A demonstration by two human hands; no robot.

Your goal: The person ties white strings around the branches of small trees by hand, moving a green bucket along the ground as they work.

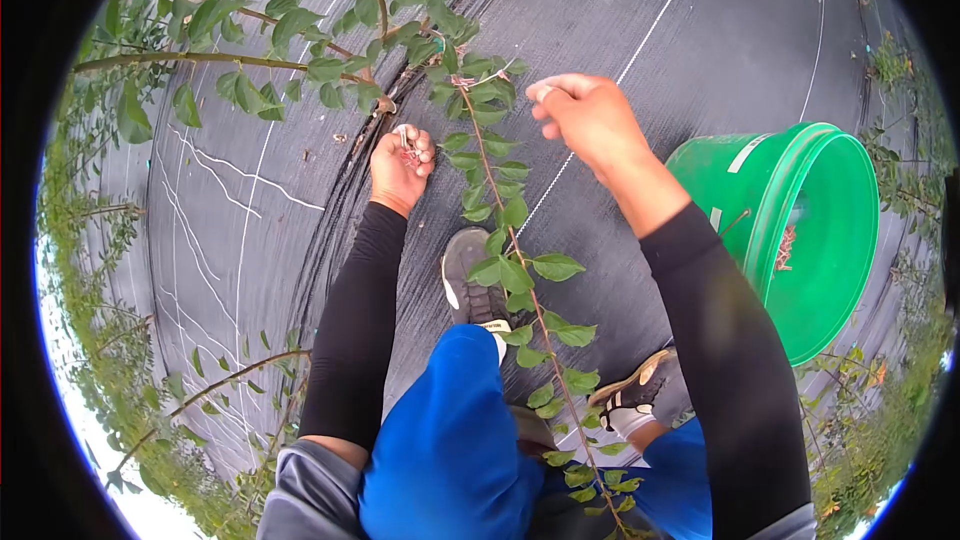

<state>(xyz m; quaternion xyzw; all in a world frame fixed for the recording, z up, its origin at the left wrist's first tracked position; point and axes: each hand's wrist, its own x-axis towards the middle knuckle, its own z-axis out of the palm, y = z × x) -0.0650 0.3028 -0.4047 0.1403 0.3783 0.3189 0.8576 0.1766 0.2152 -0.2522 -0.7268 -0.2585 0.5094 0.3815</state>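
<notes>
My left hand (402,168), palm up, is curled around a small bunch of thin reddish and whitish pieces (409,154); their exact kind is too small to tell. My right hand (585,118) is up at the right of the shoot, its thumb and fingers pinched together; what they hold, if anything, is hidden. Between the hands runs a long leafy branch (497,202), slanting down toward my legs. Near its upper end a pale, pinkish tie (468,82) sits around the stem, with a loose end sticking out to the right.
A green bucket (700,175) lies tilted at the right, with similar reddish pieces (785,248) inside. Black ground cover (590,270) spreads below, with white strings (255,178) at the left. Leafy branches (230,60) reach in at the upper left. My shoe (472,270) stands beside the branch.
</notes>
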